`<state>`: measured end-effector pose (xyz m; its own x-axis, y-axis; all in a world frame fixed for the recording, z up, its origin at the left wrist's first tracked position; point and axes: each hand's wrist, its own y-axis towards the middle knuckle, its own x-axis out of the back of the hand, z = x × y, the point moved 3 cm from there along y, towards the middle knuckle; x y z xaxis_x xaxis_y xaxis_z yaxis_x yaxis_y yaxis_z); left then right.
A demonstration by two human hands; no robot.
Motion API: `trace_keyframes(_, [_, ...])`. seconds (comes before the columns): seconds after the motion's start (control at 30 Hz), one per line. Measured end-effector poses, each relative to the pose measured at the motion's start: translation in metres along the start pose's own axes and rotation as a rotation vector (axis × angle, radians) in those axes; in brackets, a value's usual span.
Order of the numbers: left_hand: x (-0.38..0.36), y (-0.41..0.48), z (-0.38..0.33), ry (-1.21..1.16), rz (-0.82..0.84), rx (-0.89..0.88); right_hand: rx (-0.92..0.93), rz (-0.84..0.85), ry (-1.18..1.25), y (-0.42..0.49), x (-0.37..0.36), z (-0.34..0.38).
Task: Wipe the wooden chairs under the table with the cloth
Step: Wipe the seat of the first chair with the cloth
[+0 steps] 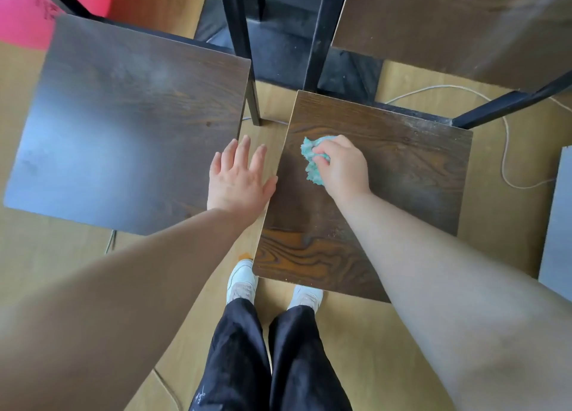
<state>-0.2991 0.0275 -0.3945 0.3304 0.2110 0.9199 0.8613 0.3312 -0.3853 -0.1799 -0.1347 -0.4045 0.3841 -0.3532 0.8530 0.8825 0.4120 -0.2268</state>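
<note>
Two dark wooden chair seats stand side by side below me. My right hand (342, 166) grips a crumpled teal cloth (312, 159) and presses it on the upper left part of the right seat (396, 175). That seat looks dusty at its far edge. My left hand (240, 178) is flat with fingers spread, hovering over the gap between the seats, its thumb at the right seat's left edge. The left seat (123, 125) shows a dull grey sheen.
A brown table top (448, 23) with black legs (318, 32) stands beyond the seats. A white cable (506, 150) loops on the wooden floor at right. A pink object (28, 11) lies at top left, a grey panel (560, 224) at right. My feet stand below.
</note>
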Motion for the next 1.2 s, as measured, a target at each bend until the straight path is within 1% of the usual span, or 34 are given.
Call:
trace_keyframes(0.13, [-0.004,-0.007,-0.004,0.024,0.008,-0.016,0.095,0.039,0.005,-0.053,-0.017,-0.004])
trace_keyframes(0.33, [-0.007,-0.012,-0.01,0.045,0.013,-0.045,0.163,0.071,0.042,-0.131,-0.039,-0.002])
trace_keyframes(0.47, [-0.006,-0.014,-0.019,0.055,0.007,-0.073,0.161,0.197,0.019,-0.171,-0.057,-0.002])
trace_keyframes(0.57, [-0.007,-0.014,-0.028,0.065,0.012,-0.1,0.187,0.207,0.032,-0.189,-0.062,0.001])
trace_keyframes(0.6, [-0.008,-0.015,-0.031,0.068,0.014,-0.105,0.165,0.215,0.066,-0.19,-0.06,0.001])
trace_keyframes(0.67, [-0.011,-0.017,-0.038,0.066,0.013,-0.112,0.101,0.181,0.146,-0.186,-0.048,-0.002])
trace_keyframes(0.73, [-0.013,-0.017,-0.043,0.046,0.014,-0.109,0.012,0.059,0.247,-0.17,-0.023,-0.013])
trace_keyframes(0.8, [-0.013,-0.015,-0.048,0.032,0.018,-0.104,-0.071,-0.118,0.276,-0.141,0.009,-0.033])
trace_keyframes(0.87, [-0.011,-0.012,-0.052,0.033,0.025,-0.111,-0.171,-0.238,0.251,-0.101,0.042,-0.06])
trace_keyframes(0.9, [-0.01,-0.011,-0.055,0.03,0.03,-0.12,-0.213,-0.27,0.226,-0.079,0.056,-0.076])
trace_keyframes(1.07, [-0.006,0.003,-0.067,0.015,0.007,-0.14,-0.426,-0.336,0.056,0.005,0.11,-0.145])
trace_keyframes(1.13, [-0.005,0.01,-0.069,0.001,0.002,-0.136,-0.508,-0.359,-0.02,0.023,0.121,-0.163])
trace_keyframes(1.2, [-0.006,0.014,-0.068,-0.006,0.006,-0.134,-0.559,-0.354,-0.029,0.032,0.119,-0.174])
